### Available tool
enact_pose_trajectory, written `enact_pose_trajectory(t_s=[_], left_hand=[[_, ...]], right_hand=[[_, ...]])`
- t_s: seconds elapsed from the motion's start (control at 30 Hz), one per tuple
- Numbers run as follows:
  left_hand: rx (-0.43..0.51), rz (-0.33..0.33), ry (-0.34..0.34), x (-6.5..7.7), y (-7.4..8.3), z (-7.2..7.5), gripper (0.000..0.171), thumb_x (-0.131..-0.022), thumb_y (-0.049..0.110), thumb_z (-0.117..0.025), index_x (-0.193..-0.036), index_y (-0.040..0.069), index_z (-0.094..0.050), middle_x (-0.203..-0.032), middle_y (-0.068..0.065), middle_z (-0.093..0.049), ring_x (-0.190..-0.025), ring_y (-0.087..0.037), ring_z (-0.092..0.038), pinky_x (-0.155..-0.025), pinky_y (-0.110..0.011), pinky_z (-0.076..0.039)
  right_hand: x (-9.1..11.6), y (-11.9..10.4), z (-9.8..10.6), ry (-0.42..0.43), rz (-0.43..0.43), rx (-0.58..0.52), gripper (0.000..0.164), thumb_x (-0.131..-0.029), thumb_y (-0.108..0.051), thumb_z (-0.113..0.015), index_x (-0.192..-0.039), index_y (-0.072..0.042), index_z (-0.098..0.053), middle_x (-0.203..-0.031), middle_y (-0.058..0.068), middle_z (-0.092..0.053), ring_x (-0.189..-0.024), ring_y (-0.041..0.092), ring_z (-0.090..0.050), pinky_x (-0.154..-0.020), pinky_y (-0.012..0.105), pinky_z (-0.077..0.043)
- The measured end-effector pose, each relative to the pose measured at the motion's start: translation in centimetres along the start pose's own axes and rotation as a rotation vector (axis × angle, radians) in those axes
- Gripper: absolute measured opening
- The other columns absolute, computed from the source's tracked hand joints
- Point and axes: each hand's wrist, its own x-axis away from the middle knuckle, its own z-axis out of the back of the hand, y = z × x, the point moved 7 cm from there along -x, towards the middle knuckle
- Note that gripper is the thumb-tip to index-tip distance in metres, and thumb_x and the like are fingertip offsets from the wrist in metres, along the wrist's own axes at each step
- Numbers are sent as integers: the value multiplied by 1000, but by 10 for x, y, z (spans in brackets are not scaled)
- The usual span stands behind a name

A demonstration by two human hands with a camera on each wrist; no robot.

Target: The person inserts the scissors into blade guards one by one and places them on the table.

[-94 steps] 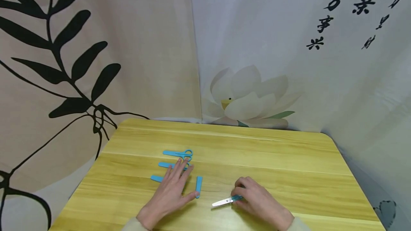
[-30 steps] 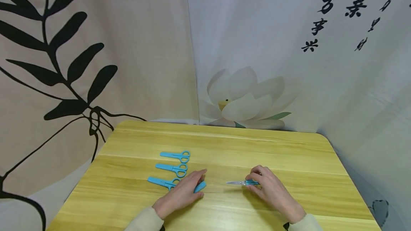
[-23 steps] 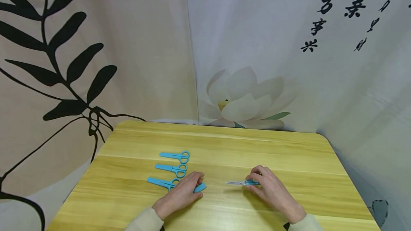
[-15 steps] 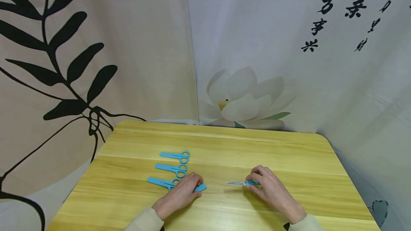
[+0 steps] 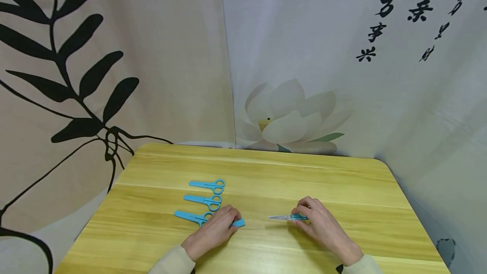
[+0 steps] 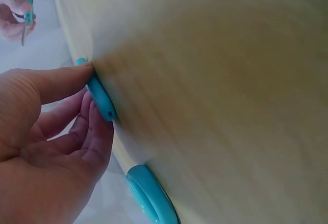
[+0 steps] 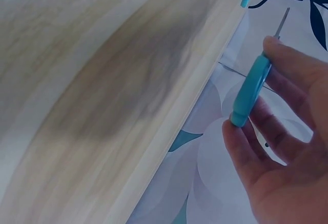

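My left hand (image 5: 214,228) pinches a blue scissor blade cover (image 5: 239,223) just above or on the wooden table. In the left wrist view the thumb and fingers grip this cover (image 6: 102,100) from both sides. My right hand (image 5: 323,231) holds scissors (image 5: 280,217) by their blue handle, the bare metal blades pointing left toward the cover. A space separates blades and cover. The right wrist view shows the scissors' handle (image 7: 251,88) between thumb and fingertips. Beside the left hand lie covered blue scissors (image 5: 188,217), their handle partly hidden by it.
Two more blue covered scissors, the far pair (image 5: 207,186) and the middle pair (image 5: 203,201), lie in a column on the left of the wooden table (image 5: 323,181). A printed curtain (image 5: 171,75) hangs behind the table's back edge.
From lying spread over the table, my left hand has taken hold of the cover and turned it; its fingers have since curled in. My right hand has moved the scissors right and away from me.
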Motion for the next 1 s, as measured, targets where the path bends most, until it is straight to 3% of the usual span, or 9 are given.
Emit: enact_pose_trajectory(t_s=[0.27, 0.43, 0.7, 1.0], left_hand=[[-94, -39, -13, 1, 5, 0, 14, -96, 8, -74, -108, 11, -68, -102, 3, -59, -96, -15, -57, -87, -33, -52], [-105, -38, -11, 0, 6, 1, 13, -98, 9, -71, -110, 12, -67, -103, 4, -57, -96, -13, -55, -87, -33, -52], [-78, -64, 89, -3, 11, 10, 16, -97, 6, -71, -112, 11, -67, -106, 3, -58, -97, -13, -55, -90, -32, -53], [-38, -47, 137, -5, 15, 18, 18, -98, 5, -71, -114, 11, -68, -107, 1, -58, -99, -15, -56, -87, -35, -52]], right_hand=[[0, -1, 0, -6, -4, -9, 17, -83, -18, -88, -96, -22, -78, -106, -8, -61, -92, 12, -54, -77, 33, -53], [-1, -2, -1, -8, 3, -24, 18, -84, -18, -88, -97, -23, -77, -107, -9, -61, -92, 11, -54, -77, 33, -53], [-6, -8, -3, 14, 17, -19, 17, -83, -20, -89, -96, -22, -78, -107, -7, -62, -91, 10, -55, -76, 32, -53], [-11, -16, -4, 53, 37, -17, 19, -82, -18, -90, -96, -22, -77, -108, -6, -61, -90, 11, -58, -74, 32, -55]])
